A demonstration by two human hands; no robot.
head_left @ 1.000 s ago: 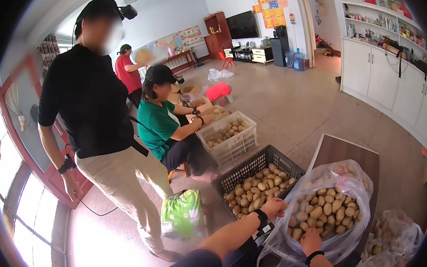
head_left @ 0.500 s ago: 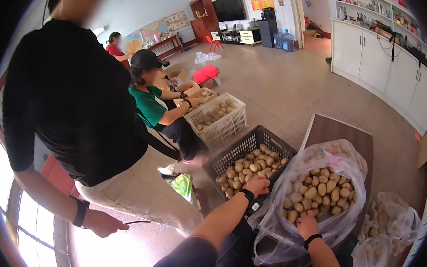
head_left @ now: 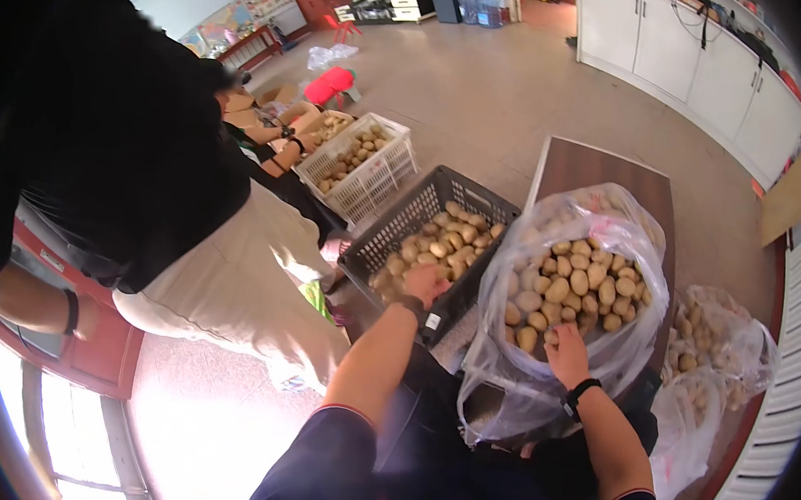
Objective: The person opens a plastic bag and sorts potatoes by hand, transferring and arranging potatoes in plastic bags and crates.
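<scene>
My left hand [head_left: 426, 284] is over the near left end of a black plastic crate [head_left: 387, 240], back of the hand up, among the potatoes [head_left: 456, 240] in it. Its fingertips blur into the potatoes, so whether it grips one is unclear. At the near rim of a clear plastic bag [head_left: 645, 224] full of potatoes, my right hand [head_left: 568, 354] has its thumb and fingers closed around a potato [head_left: 551, 336]. The bag stands open on a brown board-topped surface [head_left: 598, 166].
A person in black [head_left: 132, 142] stands close at left. Beyond, a seated person's hands [head_left: 301, 143] are by a white crate [head_left: 368, 188] of potatoes. More bagged potatoes [head_left: 702, 337] lie at right. White cabinets [head_left: 670, 42] line the far right wall.
My view has tilted down and shifted. My left hand has moved toward the near left end of the black crate. My right hand has drawn back slightly, a potato showing at its fingertips.
</scene>
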